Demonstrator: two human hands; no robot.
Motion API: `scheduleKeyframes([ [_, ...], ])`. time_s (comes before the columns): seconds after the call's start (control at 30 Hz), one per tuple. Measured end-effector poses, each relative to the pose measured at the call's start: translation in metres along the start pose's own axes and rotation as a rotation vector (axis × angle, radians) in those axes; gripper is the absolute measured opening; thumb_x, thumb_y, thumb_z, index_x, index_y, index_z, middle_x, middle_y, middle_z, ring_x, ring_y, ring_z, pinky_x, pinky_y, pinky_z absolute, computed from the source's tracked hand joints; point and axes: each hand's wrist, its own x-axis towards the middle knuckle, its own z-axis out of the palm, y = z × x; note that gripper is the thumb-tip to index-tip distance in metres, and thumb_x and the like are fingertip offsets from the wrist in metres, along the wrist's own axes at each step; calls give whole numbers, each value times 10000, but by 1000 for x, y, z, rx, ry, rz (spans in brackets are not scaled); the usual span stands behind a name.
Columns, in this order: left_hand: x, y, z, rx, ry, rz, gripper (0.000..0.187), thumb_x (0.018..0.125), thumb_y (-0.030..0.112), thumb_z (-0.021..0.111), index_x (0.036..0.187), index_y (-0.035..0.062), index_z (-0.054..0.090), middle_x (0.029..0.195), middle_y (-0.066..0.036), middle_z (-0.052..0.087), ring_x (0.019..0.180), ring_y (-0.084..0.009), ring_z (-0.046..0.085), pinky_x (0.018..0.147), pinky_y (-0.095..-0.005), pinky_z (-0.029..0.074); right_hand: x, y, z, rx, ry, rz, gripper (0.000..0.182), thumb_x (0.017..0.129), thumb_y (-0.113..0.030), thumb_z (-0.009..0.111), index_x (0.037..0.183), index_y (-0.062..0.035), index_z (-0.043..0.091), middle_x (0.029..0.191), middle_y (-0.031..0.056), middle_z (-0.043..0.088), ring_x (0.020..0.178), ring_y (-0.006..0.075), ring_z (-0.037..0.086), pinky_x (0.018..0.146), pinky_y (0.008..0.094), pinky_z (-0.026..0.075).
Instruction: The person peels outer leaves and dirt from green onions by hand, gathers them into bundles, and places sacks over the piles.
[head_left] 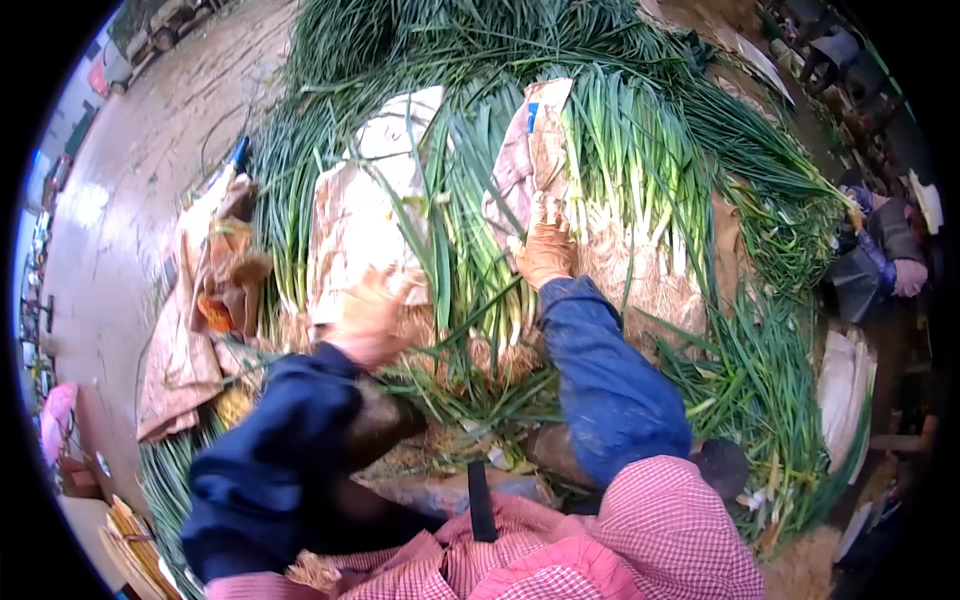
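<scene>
Bunches of long green onions (640,150) lie side by side before me, leaves pointing away and pale roots toward me. My right hand (547,250) rests with fingers stretched forward between two bunches, at the lower end of a pinkish-tan cloth (548,135). Just right of it, white stalks run down to a mat of roots (640,275). Smeared by motion, my left hand (368,318) is over the lower part of a beige sack cloth (360,225), which covers another bunch. A narrow bunch of green onions (475,240) lies between the two hands.
A large heap of green onion leaves (450,40) rises at the back. Loose greens (770,370) spread along the right, where another person (885,240) bends at the edge. Crumpled cloths (205,300) lie at left beside wet concrete ground (110,260). A pink umbrella (58,420) shows far left.
</scene>
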Motion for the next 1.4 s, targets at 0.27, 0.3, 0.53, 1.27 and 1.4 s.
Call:
scheduleKeyframes([
  [0.27, -79, 134, 134, -256, -690, -197, 619, 708, 367, 642, 1277, 267, 422, 1379, -240, 231, 991, -447, 524, 777, -432, 487, 26, 83, 20, 430, -314, 139, 294, 851, -271, 550, 1017, -30, 576, 869, 136, 623, 781, 292, 604, 675, 412, 483],
  [0.3, -103, 135, 137, -272, -843, -175, 547, 713, 360, 628, 1229, 245, 487, 1329, -249, 340, 933, -411, 571, 775, -413, 489, 24, 92, 6, 403, -348, 193, 271, 860, -246, 532, 1009, -25, 584, 851, 135, 622, 751, 286, 598, 655, 399, 478],
  [0.53, -114, 135, 126, -170, -793, 1, 229, 716, 315, 583, 799, 116, 659, 805, -151, 629, 699, -311, 630, 604, -409, 501, 25, 148, -33, 410, -57, 84, 223, 825, -249, 531, 862, -42, 607, 783, 135, 584, 705, 249, 568, 621, 382, 476],
  [1.27, -1, -64, 159, -1827, 454, -1254, 461, 854, 288, 564, 1206, 18, 438, 1256, -184, 450, 925, -230, 602, 724, -334, 540, 34, 4, -25, -388, -298, -23, 629, 889, -413, 464, 1290, 46, 308, 1163, 173, 515, 1027, 239, 550, 852, 378, 462],
  [1.4, 15, -97, 149, -2265, 985, -1223, 399, 854, 265, 558, 1160, 20, 486, 1137, -168, 541, 998, -252, 550, 842, -354, 499, 80, 66, 6, -73, -115, -44, 276, 916, -203, 383, 923, -45, 609, 775, 121, 622, 705, 213, 622, 567, 314, 494],
])
